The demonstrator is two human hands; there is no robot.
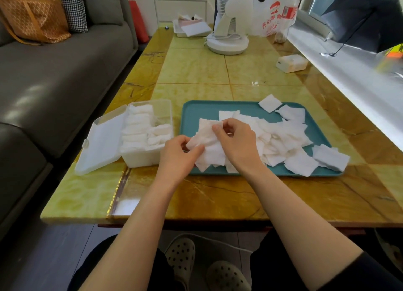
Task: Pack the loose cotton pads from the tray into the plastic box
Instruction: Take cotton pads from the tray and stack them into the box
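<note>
Both hands are busy over the left half of the tray (196, 114). My left hand (178, 153) has its fingers curled, thumb and fingertips pinching the near-left edge of a bunch of pads (209, 146). My right hand (237, 142) is curled over the top of the same bunch, pinching it from the far side. So neither hand is spread out, and both are gripping that one wad just above the tray.

Counts: two hands, one teal tray, one clear plastic box (141, 160) with its lid (102, 142) flipped open. There are way too many pads to count.

The pads are thin white squares with slightly ragged edges. The loose pile (283, 136) lies overlapping across the middle and right of the tray. One square (270, 103) hangs over the tray's far rim, and a couple (330, 157) stick out past its near-right corner. The box sits just left of the tray. The packed pads (137, 127) stand on edge in two rows, and the row nearer the tray is only partly filled.
</note>
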